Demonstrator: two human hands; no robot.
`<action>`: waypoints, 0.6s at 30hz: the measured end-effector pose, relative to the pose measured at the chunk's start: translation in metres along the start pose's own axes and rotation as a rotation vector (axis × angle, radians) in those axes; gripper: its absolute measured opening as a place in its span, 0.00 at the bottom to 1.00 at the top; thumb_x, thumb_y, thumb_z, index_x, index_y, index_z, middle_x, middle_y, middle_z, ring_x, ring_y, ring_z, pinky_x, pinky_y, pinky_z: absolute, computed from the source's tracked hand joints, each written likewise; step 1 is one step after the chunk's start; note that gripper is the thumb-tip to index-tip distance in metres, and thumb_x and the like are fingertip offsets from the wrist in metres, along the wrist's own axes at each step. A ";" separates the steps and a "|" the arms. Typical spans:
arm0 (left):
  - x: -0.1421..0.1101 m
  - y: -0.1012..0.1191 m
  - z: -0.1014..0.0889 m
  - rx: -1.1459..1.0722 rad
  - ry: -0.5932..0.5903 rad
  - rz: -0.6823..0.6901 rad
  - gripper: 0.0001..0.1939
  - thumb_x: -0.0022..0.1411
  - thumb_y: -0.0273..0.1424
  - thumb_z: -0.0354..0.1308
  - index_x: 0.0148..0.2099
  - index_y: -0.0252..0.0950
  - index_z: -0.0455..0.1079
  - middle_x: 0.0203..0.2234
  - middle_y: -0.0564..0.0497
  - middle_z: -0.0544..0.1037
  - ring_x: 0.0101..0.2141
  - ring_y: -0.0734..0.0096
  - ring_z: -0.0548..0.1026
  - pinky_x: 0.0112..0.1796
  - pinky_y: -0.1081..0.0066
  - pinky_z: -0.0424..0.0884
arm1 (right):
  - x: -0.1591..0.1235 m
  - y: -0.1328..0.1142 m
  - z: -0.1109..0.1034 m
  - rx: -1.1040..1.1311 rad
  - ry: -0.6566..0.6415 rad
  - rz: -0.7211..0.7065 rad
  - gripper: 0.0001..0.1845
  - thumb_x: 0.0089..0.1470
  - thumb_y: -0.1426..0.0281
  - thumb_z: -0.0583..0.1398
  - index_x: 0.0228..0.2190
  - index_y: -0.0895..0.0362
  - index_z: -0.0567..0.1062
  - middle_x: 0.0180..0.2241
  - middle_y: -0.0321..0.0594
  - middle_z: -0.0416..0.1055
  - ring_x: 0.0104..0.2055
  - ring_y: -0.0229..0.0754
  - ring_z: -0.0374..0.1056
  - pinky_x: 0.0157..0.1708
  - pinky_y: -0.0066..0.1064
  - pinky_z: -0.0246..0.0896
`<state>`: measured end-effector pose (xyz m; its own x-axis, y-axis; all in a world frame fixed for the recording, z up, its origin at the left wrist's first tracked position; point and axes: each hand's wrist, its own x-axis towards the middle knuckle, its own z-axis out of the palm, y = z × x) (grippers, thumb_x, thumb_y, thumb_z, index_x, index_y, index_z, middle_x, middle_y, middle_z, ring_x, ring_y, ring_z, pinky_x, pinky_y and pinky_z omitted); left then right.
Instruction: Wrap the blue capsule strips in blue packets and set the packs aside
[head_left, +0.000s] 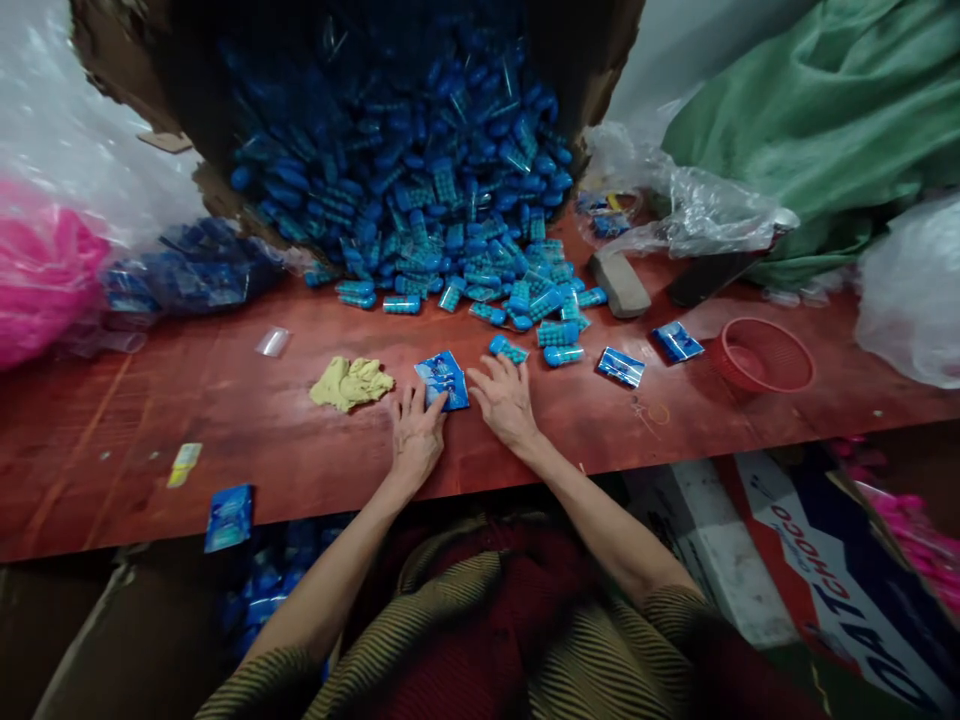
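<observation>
On the table (285, 440), spread left fingers (418, 402) touch a blue packet (445, 374) (right fingers (492, 371) spread)

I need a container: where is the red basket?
In the head view, the red basket sits on the right of the table, immediately right of a blue packet.
</observation>
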<state>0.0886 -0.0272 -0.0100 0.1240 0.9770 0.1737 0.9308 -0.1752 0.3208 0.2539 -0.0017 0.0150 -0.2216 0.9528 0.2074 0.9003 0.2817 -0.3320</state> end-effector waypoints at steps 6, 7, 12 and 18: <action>-0.018 0.000 0.000 -0.007 0.056 -0.003 0.20 0.63 0.32 0.46 0.55 0.36 0.68 0.58 0.37 0.64 0.60 0.48 0.57 0.55 0.48 0.55 | -0.014 -0.020 0.009 0.002 -0.103 -0.074 0.14 0.61 0.69 0.52 0.43 0.50 0.76 0.46 0.43 0.70 0.48 0.47 0.60 0.49 0.42 0.53; -0.021 0.000 0.000 -0.010 0.056 -0.006 0.20 0.63 0.32 0.47 0.55 0.35 0.68 0.58 0.37 0.64 0.60 0.48 0.57 0.55 0.48 0.55 | -0.014 -0.019 0.009 0.016 -0.101 -0.071 0.13 0.60 0.68 0.53 0.43 0.50 0.76 0.46 0.43 0.71 0.47 0.46 0.61 0.47 0.40 0.53; -0.024 0.000 0.000 -0.039 0.048 -0.028 0.21 0.62 0.32 0.48 0.55 0.33 0.67 0.57 0.36 0.65 0.59 0.49 0.59 0.55 0.48 0.55 | -0.006 -0.014 0.008 0.046 -0.074 -0.058 0.13 0.59 0.65 0.55 0.44 0.51 0.75 0.45 0.42 0.71 0.45 0.46 0.61 0.44 0.37 0.52; -0.029 0.003 -0.003 -0.152 0.075 -0.060 0.19 0.60 0.31 0.50 0.53 0.33 0.68 0.55 0.36 0.67 0.58 0.48 0.60 0.55 0.48 0.56 | -0.002 -0.017 0.020 -0.035 -0.052 -0.070 0.12 0.60 0.65 0.54 0.40 0.51 0.76 0.43 0.42 0.72 0.44 0.46 0.59 0.41 0.37 0.48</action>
<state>0.0868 -0.0562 -0.0108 0.0388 0.9754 0.2171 0.8722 -0.1391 0.4689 0.2313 -0.0060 0.0018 -0.3033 0.9356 0.1806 0.8940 0.3450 -0.2858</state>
